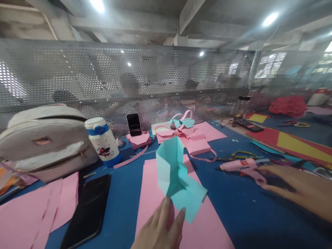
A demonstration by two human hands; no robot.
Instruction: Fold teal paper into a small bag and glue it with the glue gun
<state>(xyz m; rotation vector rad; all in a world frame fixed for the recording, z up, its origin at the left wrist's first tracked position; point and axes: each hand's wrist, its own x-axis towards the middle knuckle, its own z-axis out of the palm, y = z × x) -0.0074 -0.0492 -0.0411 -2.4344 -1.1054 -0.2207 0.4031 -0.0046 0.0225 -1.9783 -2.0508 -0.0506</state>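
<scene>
A turquoise sheet folded into a partly open box shape (166,169) stands on a large pink sheet (147,193), one flap lying flat toward me. My left hand (159,226) is at its near end, index finger at the fold and thumb on the flap, lightly pinching the paper. On the right, a pink hot glue gun (241,166) points left above the blue table. My right hand (293,188) has fingers and thumb either side of its handle end, slightly blurred. Scissors with yellow-green handles (242,155) lie just behind the glue gun.
Small pink paper bags (198,144) with strips stand behind the box shape. At left are a backpack (44,138), a white-and-blue bottle (102,143), a black phone (88,211) and pink sheets (26,211). A perforated metal screen (155,76) borders the table's back.
</scene>
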